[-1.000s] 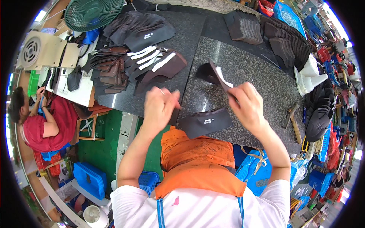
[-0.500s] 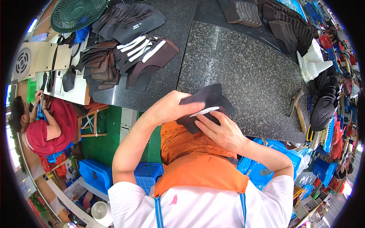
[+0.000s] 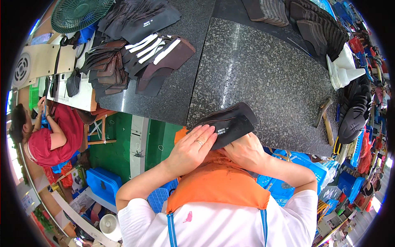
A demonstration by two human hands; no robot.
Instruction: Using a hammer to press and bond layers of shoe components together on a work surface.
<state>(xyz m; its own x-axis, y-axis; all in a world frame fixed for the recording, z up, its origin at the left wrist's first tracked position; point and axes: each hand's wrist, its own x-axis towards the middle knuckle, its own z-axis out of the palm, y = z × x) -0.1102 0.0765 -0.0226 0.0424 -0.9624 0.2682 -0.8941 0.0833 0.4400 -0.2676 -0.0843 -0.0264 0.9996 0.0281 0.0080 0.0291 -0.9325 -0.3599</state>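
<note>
Looks like I'm midway on this black piece (image 3: 235, 122) at the bench edge (image 3: 284, 139), left grip (image 3: 194, 143) pinching its left end, right grip (image 3: 245, 151) half-hidden so can't tell, other stacks (image 3: 138, 22) left.

Under the left hand (image 3: 192, 146), smooth matt leather-like piece (image 3: 230, 123); beyond that hand, glossy speckled stone-like table (image 3: 263, 74); right of the right hand (image 3: 247, 151), wooden-handled hammer (image 3: 328, 129); below both hands, creased cloth apron (image 3: 218, 187).

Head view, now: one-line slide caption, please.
Black piece at the speckled table's near edge, left hand across its top, right hand partly beneath; hammer at right.
</note>
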